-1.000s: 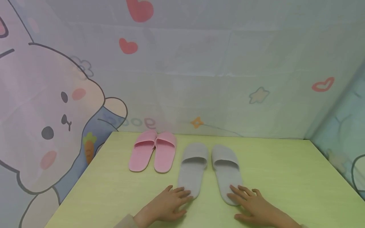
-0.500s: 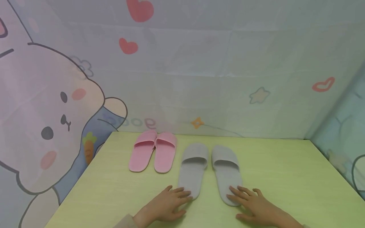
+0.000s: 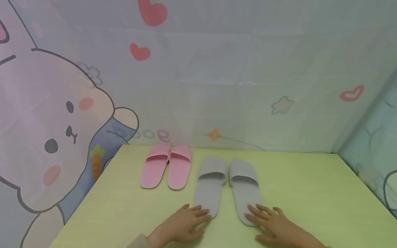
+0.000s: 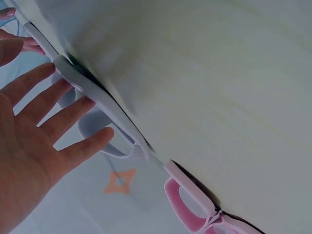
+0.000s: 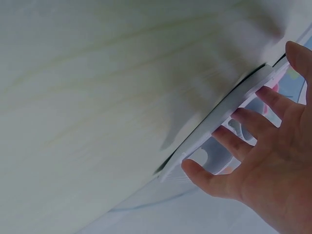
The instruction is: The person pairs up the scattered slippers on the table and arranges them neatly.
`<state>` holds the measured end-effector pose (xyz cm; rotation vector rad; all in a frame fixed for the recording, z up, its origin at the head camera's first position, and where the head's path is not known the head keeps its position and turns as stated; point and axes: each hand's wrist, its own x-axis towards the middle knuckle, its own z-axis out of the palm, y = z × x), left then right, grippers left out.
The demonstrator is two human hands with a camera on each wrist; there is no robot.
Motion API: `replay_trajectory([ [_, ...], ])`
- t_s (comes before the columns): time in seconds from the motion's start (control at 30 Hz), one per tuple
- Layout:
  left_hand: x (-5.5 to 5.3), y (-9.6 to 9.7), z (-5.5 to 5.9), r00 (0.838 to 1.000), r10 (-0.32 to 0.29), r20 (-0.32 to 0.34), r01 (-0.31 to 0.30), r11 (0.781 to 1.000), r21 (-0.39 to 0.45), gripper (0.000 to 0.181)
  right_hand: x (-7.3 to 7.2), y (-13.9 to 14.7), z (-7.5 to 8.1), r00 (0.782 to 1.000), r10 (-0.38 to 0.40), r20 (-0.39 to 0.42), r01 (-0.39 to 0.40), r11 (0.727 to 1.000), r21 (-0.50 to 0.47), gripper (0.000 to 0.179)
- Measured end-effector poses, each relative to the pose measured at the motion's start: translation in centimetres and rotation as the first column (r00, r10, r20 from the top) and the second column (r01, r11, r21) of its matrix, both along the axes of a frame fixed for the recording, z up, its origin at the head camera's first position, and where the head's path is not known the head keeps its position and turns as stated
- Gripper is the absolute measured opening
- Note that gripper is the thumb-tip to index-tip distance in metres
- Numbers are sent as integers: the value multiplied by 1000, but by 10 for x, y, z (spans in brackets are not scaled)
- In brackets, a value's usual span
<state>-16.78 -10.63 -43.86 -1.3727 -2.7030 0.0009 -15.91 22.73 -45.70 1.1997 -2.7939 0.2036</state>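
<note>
Two grey slippers lie side by side, toes toward the wall: the left grey slipper (image 3: 207, 193) and the right grey slipper (image 3: 246, 193), a narrow gap between them. My left hand (image 3: 183, 225) spreads straight fingers over the left slipper's heel end. At the heel of the other one, my right hand (image 3: 276, 225) rests its outstretched fingertips. In the left wrist view, the fingertips of the left hand (image 4: 36, 126) meet the edge of the grey slipper (image 4: 105, 100). The right wrist view has the right hand (image 5: 273, 146) with fingertips along its grey slipper's sole (image 5: 222, 109).
A pair of pink slippers (image 3: 179, 172) stands to the left of the grey pair, near the table's back edge. The pale green table (image 3: 310, 193) ends at a cartoon-printed cloth (image 3: 217, 69) behind it, with another cloth side on the right.
The right grey slipper has shifted slightly left with my right hand, and the gap between the grey slippers is a little narrower. The left hand has edged slightly right. The pink pair stays put.
</note>
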Motion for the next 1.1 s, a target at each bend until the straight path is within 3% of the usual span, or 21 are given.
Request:
replay_trajectory([
  [0.17,0,2,0,1000,-5,-19,5,1000,-1,43,-1,-2,1,999,1,46,-1,1000,2,56],
  [0.37,1,3,1,1000,-1,-8,1,1000,-7,43,-2,-5,1,999,31,-18,-31,1000,3,55],
  [0.5,0,4,1,1000,3,1,-3,1000,-1,44,-2,-7,2,1000,25,-11,-25,1000,7,57],
  [0.83,1,8,4,995,69,78,-67,997,-23,47,-4,-14,0,993,31,-117,-30,1000,6,61],
  [1.1,1,9,2,990,80,114,-78,997,-20,48,-6,-16,1,998,32,-48,-32,999,7,62],
])
